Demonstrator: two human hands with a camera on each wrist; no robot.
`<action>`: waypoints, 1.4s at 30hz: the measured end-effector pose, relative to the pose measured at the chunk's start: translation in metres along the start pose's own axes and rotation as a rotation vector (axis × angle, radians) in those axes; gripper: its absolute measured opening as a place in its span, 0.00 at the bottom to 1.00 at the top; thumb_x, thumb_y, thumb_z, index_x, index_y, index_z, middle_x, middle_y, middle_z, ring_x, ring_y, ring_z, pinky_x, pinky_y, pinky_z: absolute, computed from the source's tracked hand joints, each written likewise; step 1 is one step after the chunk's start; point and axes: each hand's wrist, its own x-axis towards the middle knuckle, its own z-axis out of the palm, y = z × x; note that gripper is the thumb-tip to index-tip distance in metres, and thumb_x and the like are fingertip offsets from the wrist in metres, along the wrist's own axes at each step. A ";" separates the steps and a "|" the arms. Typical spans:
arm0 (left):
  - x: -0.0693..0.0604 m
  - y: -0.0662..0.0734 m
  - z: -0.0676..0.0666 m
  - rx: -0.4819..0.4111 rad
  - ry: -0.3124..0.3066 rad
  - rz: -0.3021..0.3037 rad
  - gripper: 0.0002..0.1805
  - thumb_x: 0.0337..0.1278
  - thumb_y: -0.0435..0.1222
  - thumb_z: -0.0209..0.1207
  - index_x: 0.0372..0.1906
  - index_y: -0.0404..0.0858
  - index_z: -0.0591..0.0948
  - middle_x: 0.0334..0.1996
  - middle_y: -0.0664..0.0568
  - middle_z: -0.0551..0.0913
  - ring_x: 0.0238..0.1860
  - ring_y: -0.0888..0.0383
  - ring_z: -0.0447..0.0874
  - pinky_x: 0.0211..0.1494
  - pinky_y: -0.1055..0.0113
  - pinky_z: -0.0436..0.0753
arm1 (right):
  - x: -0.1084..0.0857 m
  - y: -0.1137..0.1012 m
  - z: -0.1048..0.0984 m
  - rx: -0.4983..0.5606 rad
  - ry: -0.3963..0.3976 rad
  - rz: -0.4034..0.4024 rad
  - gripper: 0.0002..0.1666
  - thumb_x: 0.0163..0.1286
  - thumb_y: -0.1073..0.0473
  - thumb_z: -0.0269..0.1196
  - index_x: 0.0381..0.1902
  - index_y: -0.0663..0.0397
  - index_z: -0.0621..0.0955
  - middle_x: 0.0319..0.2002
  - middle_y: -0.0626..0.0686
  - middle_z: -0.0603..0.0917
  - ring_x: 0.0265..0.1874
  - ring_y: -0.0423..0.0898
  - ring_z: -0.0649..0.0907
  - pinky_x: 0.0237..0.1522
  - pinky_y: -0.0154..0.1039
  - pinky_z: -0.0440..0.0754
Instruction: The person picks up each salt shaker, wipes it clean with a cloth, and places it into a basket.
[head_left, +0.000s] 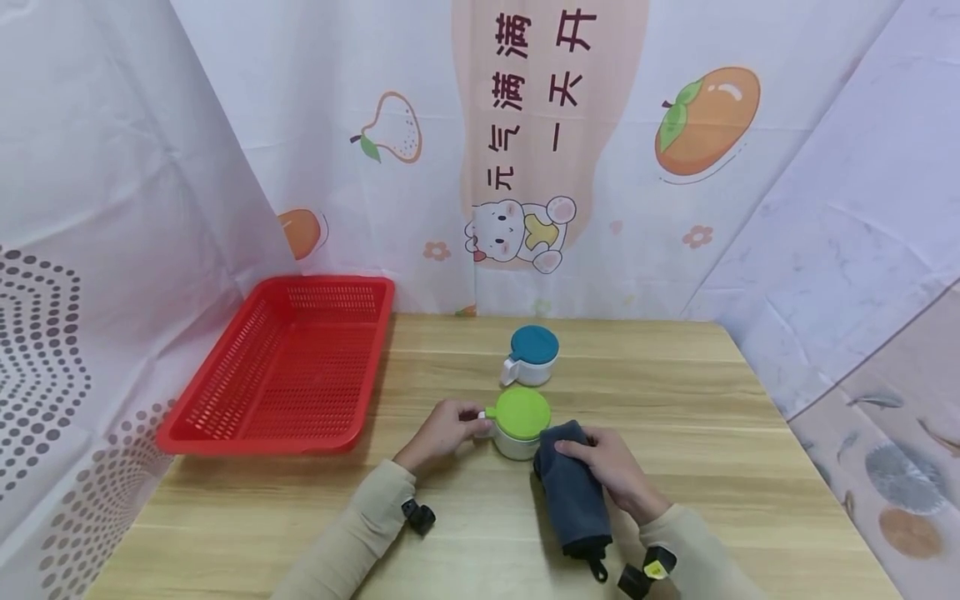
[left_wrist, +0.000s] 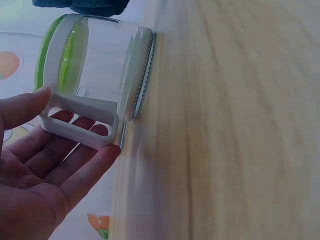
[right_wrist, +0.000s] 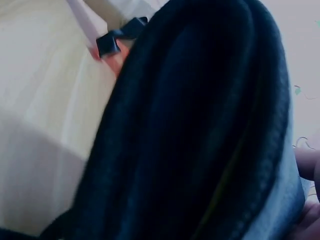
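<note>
2 hands show apart in the head view: left hand (head_left: 447, 435) left of the green-lidded jar (head_left: 516, 447), right hand (head_left: 613, 471) right of it, gripping a dark cloth (head_left: 573, 492). Left wrist: left hand pinches the jar's white handle (left_wrist: 70, 133). Right wrist: cloth hides most of right hand.

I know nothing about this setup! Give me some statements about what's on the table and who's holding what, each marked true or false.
1. The left hand holds the green-lidded jar by its handle. True.
2. The right hand holds a dark cloth item. True.
3. The green-lidded jar's lid is off. False: it is on.
4. The blue-lidded jar stands beyond the green-lidded one. True.
5. The red basket is right of both jars. False: it is left of them.
</note>
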 end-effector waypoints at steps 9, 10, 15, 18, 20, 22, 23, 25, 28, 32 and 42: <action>0.000 0.002 -0.001 -0.050 -0.006 -0.045 0.10 0.58 0.40 0.65 0.39 0.37 0.86 0.36 0.51 0.85 0.38 0.61 0.77 0.41 0.68 0.78 | 0.005 -0.012 -0.018 -0.125 0.137 -0.090 0.12 0.64 0.57 0.66 0.39 0.62 0.82 0.26 0.50 0.80 0.23 0.42 0.79 0.26 0.36 0.78; 0.000 0.002 -0.001 -0.053 -0.002 -0.045 0.10 0.58 0.40 0.65 0.39 0.37 0.86 0.35 0.51 0.85 0.37 0.61 0.77 0.41 0.68 0.78 | 0.006 -0.013 -0.020 -0.152 0.139 -0.116 0.13 0.65 0.57 0.66 0.42 0.61 0.83 0.28 0.52 0.82 0.24 0.42 0.79 0.27 0.36 0.78; -0.001 0.001 -0.001 -0.075 0.008 -0.042 0.10 0.57 0.38 0.65 0.40 0.35 0.86 0.35 0.50 0.86 0.37 0.61 0.78 0.41 0.68 0.78 | 0.012 -0.018 -0.028 -0.307 0.156 -0.242 0.18 0.65 0.57 0.65 0.52 0.56 0.84 0.44 0.58 0.87 0.33 0.43 0.82 0.34 0.36 0.79; -0.001 0.001 -0.001 -0.081 -0.002 -0.050 0.11 0.58 0.39 0.65 0.40 0.36 0.86 0.35 0.50 0.85 0.37 0.61 0.77 0.40 0.68 0.78 | 0.015 -0.020 -0.030 -0.386 0.175 -0.296 0.18 0.65 0.58 0.65 0.52 0.56 0.83 0.47 0.59 0.86 0.38 0.47 0.84 0.38 0.39 0.81; 0.000 0.000 -0.001 -0.088 -0.011 -0.062 0.11 0.58 0.40 0.65 0.40 0.36 0.86 0.35 0.51 0.85 0.37 0.61 0.77 0.40 0.69 0.78 | 0.017 -0.022 -0.029 -0.432 0.197 -0.352 0.18 0.64 0.60 0.66 0.52 0.57 0.83 0.48 0.60 0.86 0.42 0.50 0.85 0.41 0.43 0.83; 0.000 0.001 -0.002 -0.092 -0.017 -0.072 0.11 0.58 0.40 0.65 0.41 0.37 0.86 0.36 0.51 0.85 0.37 0.61 0.77 0.39 0.69 0.78 | 0.018 -0.024 -0.028 -0.504 0.225 -0.425 0.18 0.63 0.62 0.67 0.52 0.59 0.83 0.47 0.61 0.86 0.43 0.53 0.85 0.43 0.48 0.83; 0.000 0.000 -0.002 -0.092 -0.020 -0.073 0.12 0.58 0.40 0.65 0.41 0.37 0.86 0.36 0.51 0.85 0.37 0.60 0.77 0.39 0.69 0.78 | 0.019 -0.024 -0.027 -0.552 0.240 -0.468 0.19 0.62 0.63 0.67 0.51 0.60 0.83 0.46 0.61 0.87 0.43 0.54 0.85 0.43 0.50 0.83; 0.000 0.000 -0.002 -0.100 -0.024 -0.082 0.12 0.59 0.40 0.64 0.42 0.37 0.86 0.37 0.50 0.85 0.38 0.60 0.77 0.40 0.68 0.78 | 0.020 -0.026 -0.025 -0.656 0.273 -0.553 0.20 0.59 0.64 0.69 0.51 0.61 0.83 0.43 0.61 0.86 0.41 0.56 0.85 0.43 0.53 0.83; 0.000 0.000 -0.002 -0.097 -0.024 -0.081 0.13 0.59 0.40 0.64 0.43 0.36 0.86 0.38 0.49 0.85 0.39 0.60 0.78 0.40 0.68 0.79 | 0.022 -0.027 -0.022 -0.805 0.312 -0.659 0.21 0.56 0.64 0.71 0.50 0.61 0.83 0.40 0.60 0.85 0.39 0.55 0.84 0.41 0.52 0.83; 0.000 0.000 -0.002 -0.093 -0.017 -0.069 0.13 0.58 0.40 0.65 0.43 0.36 0.86 0.38 0.49 0.85 0.39 0.59 0.78 0.41 0.68 0.79 | 0.025 -0.029 -0.019 -0.888 0.324 -0.756 0.23 0.53 0.64 0.74 0.49 0.61 0.84 0.41 0.58 0.85 0.40 0.55 0.84 0.41 0.49 0.84; 0.000 -0.001 -0.003 -0.093 -0.018 -0.071 0.13 0.58 0.41 0.65 0.43 0.37 0.86 0.39 0.49 0.85 0.39 0.59 0.78 0.41 0.68 0.79 | 0.029 -0.044 -0.014 -1.053 0.306 -0.948 0.23 0.52 0.64 0.74 0.47 0.62 0.84 0.41 0.58 0.86 0.41 0.53 0.85 0.43 0.47 0.84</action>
